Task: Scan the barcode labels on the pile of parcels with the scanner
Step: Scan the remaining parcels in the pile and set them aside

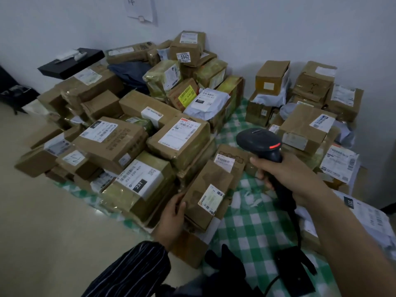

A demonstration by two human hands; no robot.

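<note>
Right grip [285,179] was closed round the handle of the black scanner [259,142], which stood upright with a red light glowing on the back of its head. Left grip [173,213], coming from a striped sleeve [132,271], clasped the near corner of a brown parcel [203,181]. The main pile of parcels [128,129] spread across the floor [42,232] toward the wall corner, mostly brown taped boxes with white labels. A smaller stack [310,103] lay to its right. Both sat on a green checked cloth [246,230], and the scanner hung above the gap between them. The held parcel leaned on the pile's near edge, its barcode label [211,199] facing up. A black stand [295,273] lay on the cloth nearby.
</note>
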